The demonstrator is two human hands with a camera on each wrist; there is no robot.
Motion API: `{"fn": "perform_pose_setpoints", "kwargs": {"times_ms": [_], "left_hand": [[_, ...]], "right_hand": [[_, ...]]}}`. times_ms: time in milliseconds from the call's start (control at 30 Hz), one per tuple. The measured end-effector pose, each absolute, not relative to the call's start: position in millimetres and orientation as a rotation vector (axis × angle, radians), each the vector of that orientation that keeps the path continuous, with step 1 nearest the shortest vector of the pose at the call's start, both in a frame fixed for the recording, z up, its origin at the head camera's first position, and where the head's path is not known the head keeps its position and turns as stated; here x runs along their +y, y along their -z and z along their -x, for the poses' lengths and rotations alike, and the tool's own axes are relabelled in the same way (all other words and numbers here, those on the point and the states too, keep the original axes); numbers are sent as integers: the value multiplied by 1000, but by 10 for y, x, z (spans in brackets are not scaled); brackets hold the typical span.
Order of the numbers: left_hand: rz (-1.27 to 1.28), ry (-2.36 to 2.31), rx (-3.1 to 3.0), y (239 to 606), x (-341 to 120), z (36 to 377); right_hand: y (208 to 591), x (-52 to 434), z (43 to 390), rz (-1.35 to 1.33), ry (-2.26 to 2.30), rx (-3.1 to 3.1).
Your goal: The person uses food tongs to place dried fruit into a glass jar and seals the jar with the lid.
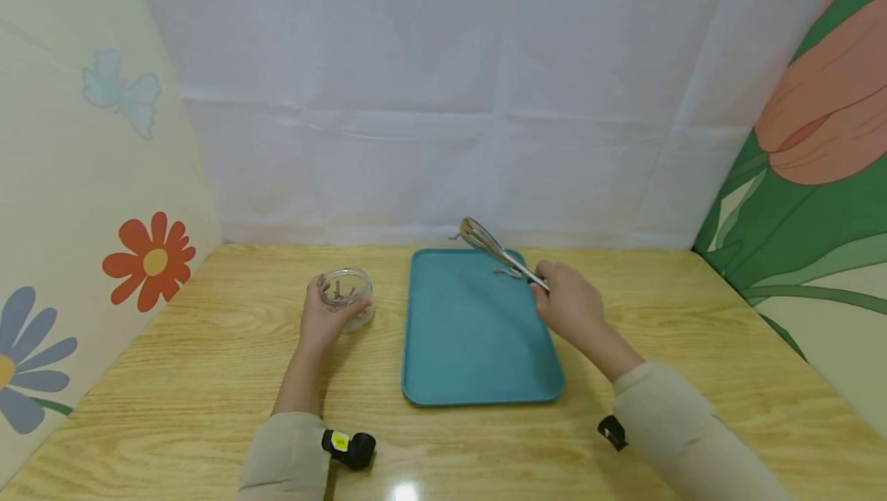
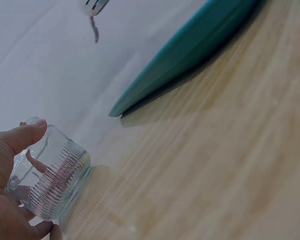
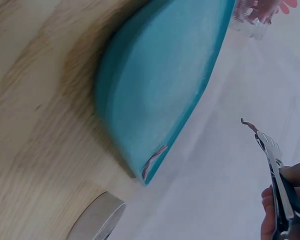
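My left hand [image 1: 329, 316] holds a clear glass jar [image 1: 360, 308] that stands on the table left of a blue tray [image 1: 478, 339]. Ribbed sides show on this jar [image 2: 60, 185] in the left wrist view, with several thin brownish strips [image 2: 65, 170] inside. My right hand [image 1: 571, 302] grips metal tongs [image 1: 495, 247] above the tray's far edge. From the tips of the tongs [image 3: 277, 175] sticks out a thin, dark pinkish strip [image 3: 249, 124]. Another such strip [image 1: 508, 272] lies in the tray's far right corner, close to the rim.
The wooden table [image 1: 208, 378] runs back to a white cloth [image 1: 416, 139]. Flower-patterned panels [image 1: 148, 262] stand at both sides. Low in the right wrist view is a silvery object with a curved rim [image 3: 97, 217]. Both sleeves carry small black devices [image 1: 349, 447].
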State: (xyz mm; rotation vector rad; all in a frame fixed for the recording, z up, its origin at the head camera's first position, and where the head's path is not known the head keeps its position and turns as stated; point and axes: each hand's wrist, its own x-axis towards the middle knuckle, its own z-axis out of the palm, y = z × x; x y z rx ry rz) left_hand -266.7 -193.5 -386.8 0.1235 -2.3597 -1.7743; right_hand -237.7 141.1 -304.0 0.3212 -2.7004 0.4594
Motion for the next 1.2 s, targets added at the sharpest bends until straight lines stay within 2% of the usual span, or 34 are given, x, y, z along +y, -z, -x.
{"fn": "perform_pose_setpoints", "kwargs": {"times_ms": [667, 1200], "left_hand": [[-128, 1765, -2374, 3854, -1928, 2654], [-141, 1759, -2362, 3853, -1932, 2666]], "right_hand": [[2903, 873, 2312, -523, -545, -2622], [2989, 515, 2213, -675, -506, -2664]]}}
